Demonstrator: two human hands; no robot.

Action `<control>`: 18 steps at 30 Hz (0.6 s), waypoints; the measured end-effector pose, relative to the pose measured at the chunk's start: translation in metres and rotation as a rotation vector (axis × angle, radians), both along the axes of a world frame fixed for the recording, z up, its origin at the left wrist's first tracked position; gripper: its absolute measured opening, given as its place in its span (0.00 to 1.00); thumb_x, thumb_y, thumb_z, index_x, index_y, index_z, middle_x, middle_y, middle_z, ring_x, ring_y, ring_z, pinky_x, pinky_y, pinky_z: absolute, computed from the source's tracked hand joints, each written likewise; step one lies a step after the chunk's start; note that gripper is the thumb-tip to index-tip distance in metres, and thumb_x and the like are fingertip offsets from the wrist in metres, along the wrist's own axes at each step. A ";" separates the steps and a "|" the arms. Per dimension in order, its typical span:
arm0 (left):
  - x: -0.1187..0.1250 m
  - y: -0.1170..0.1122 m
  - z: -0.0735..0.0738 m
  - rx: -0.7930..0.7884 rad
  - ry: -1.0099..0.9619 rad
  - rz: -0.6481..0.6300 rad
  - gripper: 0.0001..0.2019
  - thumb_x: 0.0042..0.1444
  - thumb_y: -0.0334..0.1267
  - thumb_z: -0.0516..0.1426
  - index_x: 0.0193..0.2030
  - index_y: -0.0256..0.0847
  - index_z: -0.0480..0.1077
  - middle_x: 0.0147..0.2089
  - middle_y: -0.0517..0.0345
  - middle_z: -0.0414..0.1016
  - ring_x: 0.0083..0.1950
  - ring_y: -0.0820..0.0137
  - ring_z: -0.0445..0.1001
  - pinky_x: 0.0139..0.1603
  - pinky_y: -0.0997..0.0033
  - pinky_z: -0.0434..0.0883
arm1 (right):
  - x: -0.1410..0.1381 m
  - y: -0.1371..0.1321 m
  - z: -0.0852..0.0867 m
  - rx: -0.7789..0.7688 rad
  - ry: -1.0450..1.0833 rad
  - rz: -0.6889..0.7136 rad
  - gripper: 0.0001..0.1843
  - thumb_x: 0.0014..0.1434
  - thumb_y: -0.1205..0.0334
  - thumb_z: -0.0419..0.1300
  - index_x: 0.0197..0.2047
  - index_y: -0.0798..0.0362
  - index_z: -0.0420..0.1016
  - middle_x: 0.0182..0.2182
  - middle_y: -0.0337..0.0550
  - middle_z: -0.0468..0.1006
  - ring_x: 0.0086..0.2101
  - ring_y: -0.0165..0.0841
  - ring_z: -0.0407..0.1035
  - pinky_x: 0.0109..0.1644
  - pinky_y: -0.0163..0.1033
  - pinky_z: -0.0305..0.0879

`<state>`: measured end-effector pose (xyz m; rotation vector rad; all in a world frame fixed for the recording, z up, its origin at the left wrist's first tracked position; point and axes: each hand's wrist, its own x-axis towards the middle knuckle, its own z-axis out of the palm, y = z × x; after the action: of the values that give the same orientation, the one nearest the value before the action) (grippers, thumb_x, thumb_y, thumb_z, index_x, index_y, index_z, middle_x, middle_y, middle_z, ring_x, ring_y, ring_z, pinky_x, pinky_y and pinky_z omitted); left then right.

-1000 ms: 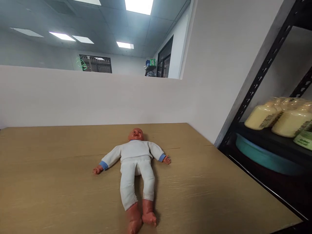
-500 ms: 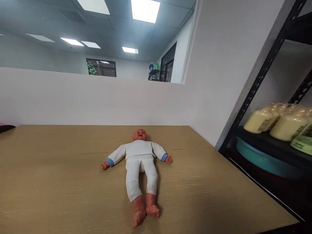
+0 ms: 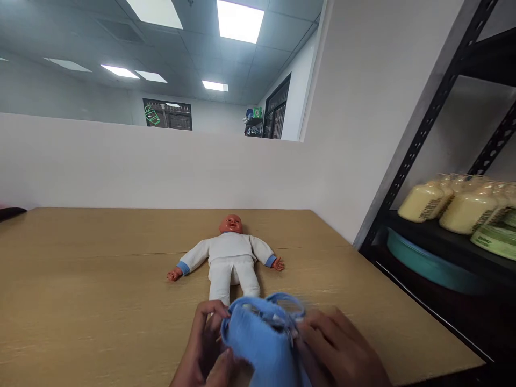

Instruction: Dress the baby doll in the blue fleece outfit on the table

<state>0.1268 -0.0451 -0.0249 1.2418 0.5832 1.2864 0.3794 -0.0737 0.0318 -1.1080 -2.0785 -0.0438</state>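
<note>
At the bottom edge, just left of centre, a bare left hand (image 3: 205, 344) curls in a pinching grip, index finger arched above, thumb below. Right of centre, the bare right hand (image 3: 344, 352) shows its back, slightly blurred, its bent fingers gripping toward the left.

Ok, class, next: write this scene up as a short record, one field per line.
Left hand: holds left side of blue cloth item
Right hand: holds its right side, blurred
Item: loop on top; exact kind unclear
Doll: face-up on table, white outfit, blue cuffs, feet hidden
Right background: pale yellow bottles on shelving, teal basin below
</note>
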 end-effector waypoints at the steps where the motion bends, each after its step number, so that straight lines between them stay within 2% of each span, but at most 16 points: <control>1: 0.000 0.010 0.001 -0.014 -0.033 -0.006 0.20 0.59 0.52 0.69 0.50 0.59 0.64 0.38 0.64 0.74 0.32 0.69 0.74 0.32 0.72 0.72 | -0.001 0.005 0.009 0.100 -0.039 -0.054 0.09 0.71 0.63 0.58 0.45 0.44 0.80 0.37 0.44 0.81 0.37 0.43 0.76 0.41 0.48 0.75; 3: -0.001 0.030 0.000 -0.080 -0.069 0.037 0.25 0.56 0.55 0.71 0.51 0.59 0.63 0.40 0.65 0.76 0.35 0.68 0.75 0.36 0.71 0.73 | -0.004 0.013 0.026 0.209 -0.078 -0.138 0.09 0.72 0.64 0.56 0.49 0.45 0.78 0.43 0.47 0.79 0.41 0.43 0.74 0.44 0.48 0.73; 5: -0.002 0.047 -0.001 -0.160 -0.074 0.124 0.34 0.47 0.58 0.75 0.52 0.58 0.61 0.48 0.61 0.80 0.41 0.62 0.78 0.42 0.65 0.76 | -0.008 0.018 0.038 0.167 -0.054 -0.132 0.10 0.74 0.63 0.54 0.52 0.44 0.76 0.46 0.47 0.77 0.45 0.42 0.72 0.46 0.47 0.72; 7: -0.001 0.053 0.000 -0.188 -0.064 0.129 0.39 0.42 0.62 0.76 0.54 0.57 0.60 0.54 0.56 0.80 0.43 0.56 0.80 0.43 0.59 0.78 | -0.013 0.026 0.046 0.114 -0.010 -0.088 0.11 0.75 0.63 0.52 0.52 0.45 0.75 0.46 0.46 0.76 0.45 0.42 0.71 0.47 0.47 0.72; 10: 0.007 0.039 0.013 -0.043 -0.001 0.090 0.40 0.45 0.71 0.70 0.59 0.56 0.64 0.56 0.50 0.77 0.51 0.51 0.79 0.50 0.56 0.78 | -0.021 0.041 0.053 0.102 0.072 -0.071 0.11 0.74 0.65 0.52 0.43 0.47 0.75 0.43 0.45 0.75 0.45 0.41 0.70 0.47 0.47 0.69; 11: 0.010 0.032 0.021 0.010 0.053 0.122 0.38 0.48 0.71 0.68 0.60 0.55 0.66 0.56 0.50 0.77 0.55 0.51 0.77 0.54 0.58 0.77 | -0.024 0.046 0.056 0.115 0.104 -0.067 0.11 0.74 0.65 0.52 0.41 0.48 0.74 0.44 0.45 0.74 0.46 0.41 0.69 0.49 0.48 0.68; 12: 0.013 0.024 0.028 0.032 0.148 0.130 0.34 0.50 0.66 0.70 0.59 0.55 0.69 0.56 0.51 0.76 0.57 0.52 0.75 0.56 0.62 0.76 | -0.026 0.050 0.059 0.119 0.137 -0.050 0.12 0.74 0.64 0.52 0.40 0.48 0.74 0.45 0.45 0.74 0.47 0.41 0.69 0.51 0.48 0.67; 13: 0.016 0.019 0.036 0.028 0.226 0.143 0.28 0.53 0.63 0.70 0.54 0.54 0.73 0.51 0.53 0.77 0.54 0.55 0.75 0.52 0.65 0.76 | -0.028 0.053 0.062 0.102 0.169 -0.022 0.13 0.75 0.62 0.52 0.38 0.49 0.73 0.44 0.45 0.74 0.46 0.40 0.69 0.51 0.47 0.66; 15: 0.018 0.015 0.048 -0.007 0.292 0.148 0.19 0.57 0.58 0.69 0.45 0.50 0.75 0.43 0.56 0.75 0.47 0.60 0.73 0.45 0.71 0.74 | -0.030 0.057 0.072 -0.055 0.251 0.059 0.18 0.77 0.56 0.50 0.34 0.49 0.70 0.34 0.40 0.72 0.36 0.36 0.68 0.42 0.42 0.64; 17: 0.013 0.022 0.058 -0.067 0.170 0.116 0.18 0.60 0.59 0.67 0.40 0.48 0.73 0.35 0.61 0.69 0.36 0.68 0.67 0.37 0.75 0.70 | -0.028 0.058 0.082 -0.334 0.360 0.157 0.22 0.78 0.48 0.49 0.33 0.48 0.67 0.25 0.33 0.65 0.26 0.32 0.60 0.31 0.39 0.56; 18: 0.008 0.028 0.061 -0.095 0.079 0.089 0.18 0.61 0.59 0.66 0.40 0.47 0.72 0.31 0.64 0.64 0.31 0.71 0.62 0.33 0.77 0.66 | -0.025 0.058 0.087 -0.472 0.414 0.211 0.21 0.78 0.45 0.50 0.36 0.48 0.67 0.23 0.31 0.63 0.24 0.31 0.57 0.29 0.38 0.53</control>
<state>0.1348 -0.0176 0.0363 1.2034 0.7549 1.2728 0.3544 -0.0154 0.1185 -1.0447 -1.8521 0.7510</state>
